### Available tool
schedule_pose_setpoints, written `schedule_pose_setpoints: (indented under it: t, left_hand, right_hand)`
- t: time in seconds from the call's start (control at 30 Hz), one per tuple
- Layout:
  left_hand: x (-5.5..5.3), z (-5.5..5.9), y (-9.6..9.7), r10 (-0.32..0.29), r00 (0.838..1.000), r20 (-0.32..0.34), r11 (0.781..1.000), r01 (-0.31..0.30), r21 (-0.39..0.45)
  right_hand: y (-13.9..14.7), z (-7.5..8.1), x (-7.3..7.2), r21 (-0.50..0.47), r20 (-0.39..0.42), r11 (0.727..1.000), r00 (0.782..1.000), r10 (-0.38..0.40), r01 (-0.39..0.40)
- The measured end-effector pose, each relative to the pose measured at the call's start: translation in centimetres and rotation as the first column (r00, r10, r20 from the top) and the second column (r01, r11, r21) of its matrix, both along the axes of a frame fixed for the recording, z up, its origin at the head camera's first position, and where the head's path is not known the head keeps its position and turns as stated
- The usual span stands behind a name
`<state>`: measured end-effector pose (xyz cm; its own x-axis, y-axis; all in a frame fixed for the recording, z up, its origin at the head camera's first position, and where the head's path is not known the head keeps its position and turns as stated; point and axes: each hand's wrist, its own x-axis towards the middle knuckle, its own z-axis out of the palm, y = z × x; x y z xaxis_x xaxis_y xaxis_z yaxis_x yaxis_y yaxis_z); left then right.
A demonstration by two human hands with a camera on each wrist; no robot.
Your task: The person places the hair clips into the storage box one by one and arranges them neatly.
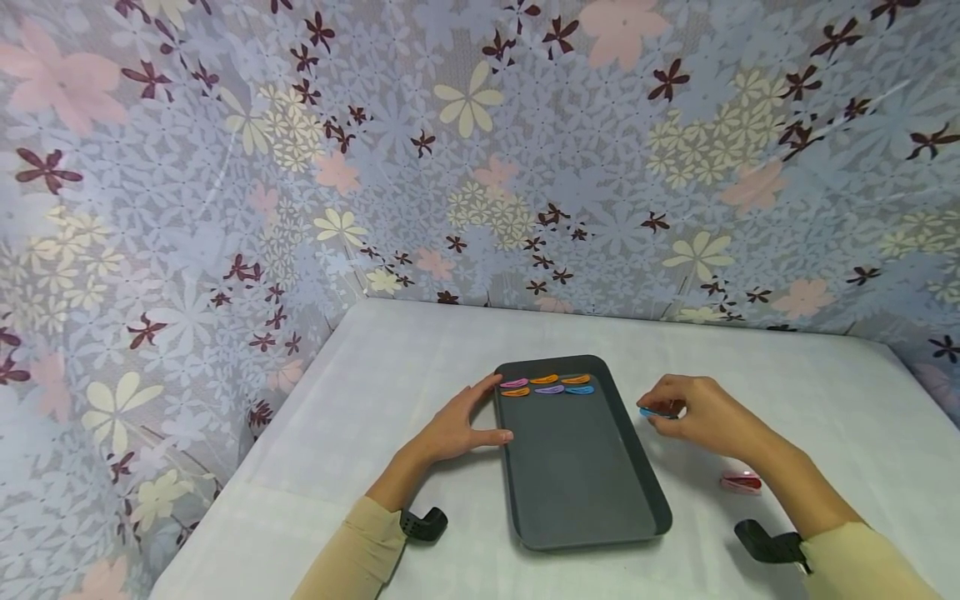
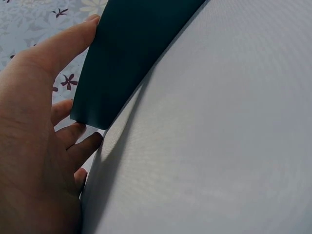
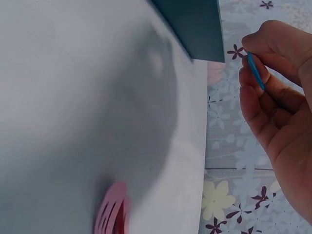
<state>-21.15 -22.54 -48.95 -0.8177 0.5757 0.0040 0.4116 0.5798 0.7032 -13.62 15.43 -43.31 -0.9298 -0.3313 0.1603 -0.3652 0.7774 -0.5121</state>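
Between thumb and fingertips my right hand [image 1: 693,408] pinches a blue hair clip [image 3: 255,71], just off the right side of the grey baking tray [image 1: 577,467]. My left hand [image 1: 453,425] touches the tray's left edge, thumb and fingers spread along the rim. Toward the far end of the tray lie several hair clips in two rows: a pink clip [image 1: 514,383] and two orange ones at the back, then another orange clip [image 1: 515,392], a purple clip [image 1: 550,389] and a blue clip [image 1: 580,390]. Pink and red hair clips [image 1: 741,482] lie together on the table near my right forearm.
A white cloth covers the table [image 1: 420,342]. Flower-patterned fabric [image 1: 465,167] hangs behind it and along its left side. Each wrist wears a black camera mount, the left mount [image 1: 424,525] close to the cloth.
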Motion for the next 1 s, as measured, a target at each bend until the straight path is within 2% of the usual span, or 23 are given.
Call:
schedule_pose_setpoints:
  t: [0.17, 0.47, 1.0]
  left_hand:
    - [0.0, -0.2, -0.1, -0.004, 1.0, -0.012, 1.0, 0.004, 0.0]
    - [0.2, 0.0, -0.2, -0.004, 1.0, 0.001, 1.0, 0.004, 0.0]
    - [0.1, 0.1, -0.1, 0.0, 1.0, 0.01, 1.0, 0.0, -0.001]
  right_hand:
    - [-0.6, 0.0, -0.5, -0.001, -0.014, 1.0, 1.0, 0.024, -0.024]
    - [-1.5, -0.2, -1.4, -0.038, 0.023, 0.998, 0.998, 0.057, -0.056]
    - [-2.8, 0.7, -3.2, -0.004, 0.054, 0.996, 0.994, 0.092, -0.092]
